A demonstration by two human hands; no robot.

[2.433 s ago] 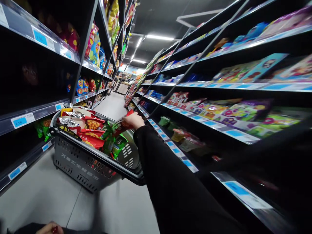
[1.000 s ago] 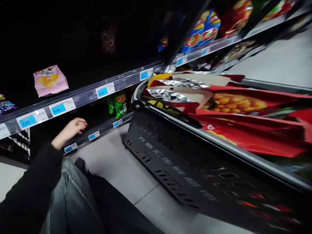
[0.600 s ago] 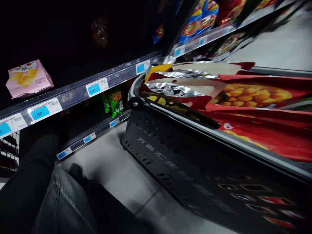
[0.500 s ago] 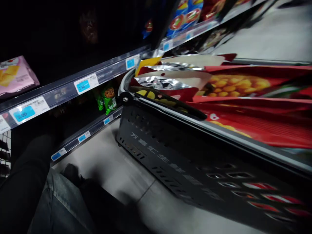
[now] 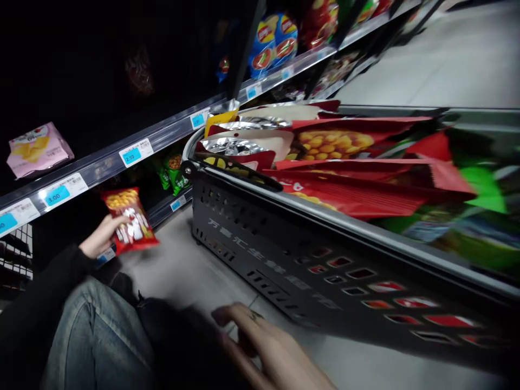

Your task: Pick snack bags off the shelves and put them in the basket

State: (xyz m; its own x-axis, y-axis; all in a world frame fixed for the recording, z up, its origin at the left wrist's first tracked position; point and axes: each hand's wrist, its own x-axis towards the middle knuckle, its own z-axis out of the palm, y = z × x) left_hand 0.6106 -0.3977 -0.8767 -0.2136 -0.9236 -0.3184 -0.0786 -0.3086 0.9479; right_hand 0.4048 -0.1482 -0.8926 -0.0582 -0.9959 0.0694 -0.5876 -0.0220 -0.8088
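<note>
At the lower left, my left hand [image 5: 102,234] grips a red snack bag [image 5: 132,223] with yellow pieces printed at its top, thumb lying across its front. The bag is held just in front of the lower shelf. My right hand [image 5: 270,346], a ring on one finger, is empty at the bottom middle with its fingers bent and apart. It is near the side of a dark grey shopping basket [image 5: 252,244], not holding it. Several red snack bags [image 5: 349,189] fill the basket, with green packets [image 5: 483,189] at its right end.
Along the left, a shelf edge [image 5: 101,165] carries price tags, and a pink packet [image 5: 38,149] lies on that shelf. Small green bags [image 5: 174,176] stand on the lower shelf. Blue chip bags [image 5: 272,46] are farther back. Tiled floor [image 5: 162,260] lies below.
My left hand has come out of the dark lower shelf area with the red snack bag. My right hand has entered at the bottom. The view has shifted, showing more of the basket's right end.
</note>
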